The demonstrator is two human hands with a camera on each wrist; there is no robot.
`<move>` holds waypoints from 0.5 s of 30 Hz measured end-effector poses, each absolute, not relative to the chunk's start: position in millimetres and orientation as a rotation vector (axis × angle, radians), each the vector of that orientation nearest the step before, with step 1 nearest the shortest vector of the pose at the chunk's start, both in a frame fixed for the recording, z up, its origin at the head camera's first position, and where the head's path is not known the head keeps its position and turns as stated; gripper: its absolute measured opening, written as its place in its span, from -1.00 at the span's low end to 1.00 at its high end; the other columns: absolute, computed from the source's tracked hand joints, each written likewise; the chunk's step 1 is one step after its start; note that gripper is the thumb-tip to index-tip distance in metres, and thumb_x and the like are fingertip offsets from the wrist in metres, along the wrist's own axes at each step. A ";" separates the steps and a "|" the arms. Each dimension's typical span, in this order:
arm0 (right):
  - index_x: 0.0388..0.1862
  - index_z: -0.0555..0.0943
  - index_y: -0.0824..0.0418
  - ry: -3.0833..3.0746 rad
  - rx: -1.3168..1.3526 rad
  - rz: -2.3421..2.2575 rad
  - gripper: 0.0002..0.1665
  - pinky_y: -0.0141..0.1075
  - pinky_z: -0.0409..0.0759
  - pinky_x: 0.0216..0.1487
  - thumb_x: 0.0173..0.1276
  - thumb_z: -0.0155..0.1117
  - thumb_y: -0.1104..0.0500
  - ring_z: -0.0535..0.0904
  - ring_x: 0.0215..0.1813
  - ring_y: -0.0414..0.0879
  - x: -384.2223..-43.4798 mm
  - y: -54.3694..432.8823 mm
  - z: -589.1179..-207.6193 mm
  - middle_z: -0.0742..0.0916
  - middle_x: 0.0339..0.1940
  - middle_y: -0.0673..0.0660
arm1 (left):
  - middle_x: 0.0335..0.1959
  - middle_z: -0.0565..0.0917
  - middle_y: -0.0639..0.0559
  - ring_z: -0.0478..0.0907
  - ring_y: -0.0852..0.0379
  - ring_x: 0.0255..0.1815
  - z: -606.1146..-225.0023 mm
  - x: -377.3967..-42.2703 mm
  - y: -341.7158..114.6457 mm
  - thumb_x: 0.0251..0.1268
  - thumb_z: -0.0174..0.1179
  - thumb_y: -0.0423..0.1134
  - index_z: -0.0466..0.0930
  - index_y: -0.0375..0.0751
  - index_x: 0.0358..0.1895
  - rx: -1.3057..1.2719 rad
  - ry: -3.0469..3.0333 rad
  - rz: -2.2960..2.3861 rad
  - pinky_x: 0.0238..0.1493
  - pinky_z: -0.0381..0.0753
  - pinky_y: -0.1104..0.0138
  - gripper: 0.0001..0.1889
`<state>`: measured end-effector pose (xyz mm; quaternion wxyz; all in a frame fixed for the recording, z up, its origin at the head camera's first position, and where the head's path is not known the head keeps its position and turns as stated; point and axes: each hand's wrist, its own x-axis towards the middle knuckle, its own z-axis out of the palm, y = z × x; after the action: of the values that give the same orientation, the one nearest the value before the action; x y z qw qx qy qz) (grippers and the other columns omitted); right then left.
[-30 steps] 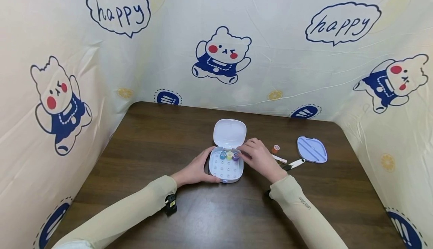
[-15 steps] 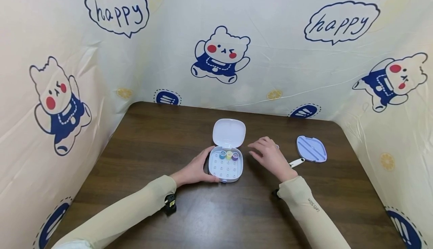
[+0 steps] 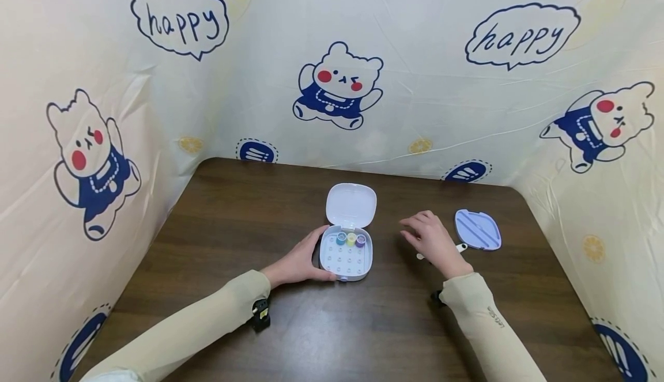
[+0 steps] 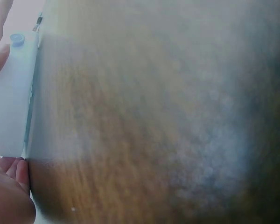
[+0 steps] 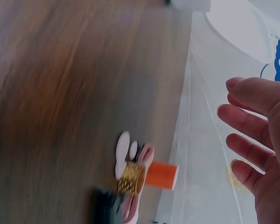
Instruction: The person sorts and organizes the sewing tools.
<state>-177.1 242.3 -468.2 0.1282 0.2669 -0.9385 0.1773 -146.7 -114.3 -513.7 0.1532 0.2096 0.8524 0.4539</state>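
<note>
My left hand [image 3: 301, 262] grips the left side of a white sewing box [image 3: 346, 262], thumb at its front. In the left wrist view the thumb lies beside a round latch [image 4: 17, 39]. The box's lid [image 3: 351, 205] stands open. Along the back row of pegs sit a blue thread spool [image 3: 340, 238], a yellow spool [image 3: 351, 238] and a purple spool [image 3: 361, 240]. My right hand [image 3: 434, 241] hovers to the right, fingers apart and holding nothing. Near it, in the right wrist view, are an orange spool [image 5: 160, 175] and a gold thimble [image 5: 130, 179].
A lilac slotted tray [image 3: 478, 230] lies at the right. Beneath the right hand, a white handle [image 3: 461, 248] shows in part. A pink looped strip [image 5: 146, 156] and a blurred black piece [image 5: 106, 207] lie by the thimble. Printed cloth [image 3: 342, 13] walls the table's back and sides.
My right hand has drawn back from the box's right side and moved rightward over the loose sewing things. The left hand and the box have stayed in place.
</note>
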 end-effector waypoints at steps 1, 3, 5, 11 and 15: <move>0.02 0.78 0.28 -2.733 0.764 0.521 -0.71 0.06 0.57 0.12 0.33 0.53 0.25 0.57 0.03 0.12 -177.3 244.7 -468.4 0.81 -0.13 0.17 | 0.61 0.21 -0.13 0.18 -0.07 0.59 -513.5 -146.6 -114.3 -0.06 0.67 0.07 -0.03 -0.14 0.68 0.600 2.444 1.301 0.55 0.18 -0.05 0.29; 0.02 0.78 0.28 -2.733 0.744 0.533 -0.71 0.05 0.58 0.09 0.33 0.53 0.25 0.56 0.02 0.12 -177.3 249.5 -468.7 0.80 -0.16 0.16 | 0.61 0.21 -0.13 0.17 -0.08 0.60 -513.3 -146.7 -114.2 -0.07 0.67 0.08 -0.03 -0.14 0.68 0.600 2.443 1.302 0.55 0.18 -0.05 0.30; 0.01 0.78 0.30 -2.724 0.730 0.557 -0.70 0.07 0.57 0.07 0.32 0.53 0.27 0.57 0.01 0.13 -177.6 253.7 -468.5 0.80 -0.18 0.18 | 0.61 0.21 -0.14 0.18 -0.08 0.60 -513.8 -147.1 -114.3 -0.07 0.67 0.08 -0.03 -0.15 0.68 0.605 2.446 1.305 0.55 0.18 -0.05 0.30; 0.04 0.77 0.33 -2.743 0.678 0.600 -0.68 0.12 0.55 0.10 0.32 0.52 0.29 0.57 0.03 0.19 -179.9 265.4 -469.6 0.81 -0.11 0.26 | 0.61 0.20 -0.14 0.16 -0.09 0.60 -514.2 -147.6 -114.4 -0.06 0.67 0.09 -0.04 -0.16 0.69 0.602 2.446 1.305 0.55 0.18 -0.07 0.30; 0.09 0.75 0.34 -2.793 0.632 0.569 -0.66 0.14 0.52 0.14 0.36 0.49 0.28 0.57 0.06 0.21 -181.8 271.8 -472.7 0.81 -0.07 0.27 | 0.62 0.19 -0.14 0.16 -0.10 0.61 -513.2 -146.9 -113.9 -0.05 0.66 0.09 -0.04 -0.16 0.69 0.595 2.436 1.305 0.55 0.18 -0.08 0.30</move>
<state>-181.8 271.8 -472.7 0.1108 0.2152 -0.9507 0.1938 -146.9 -113.9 -513.2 0.1567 0.2077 0.8512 0.4558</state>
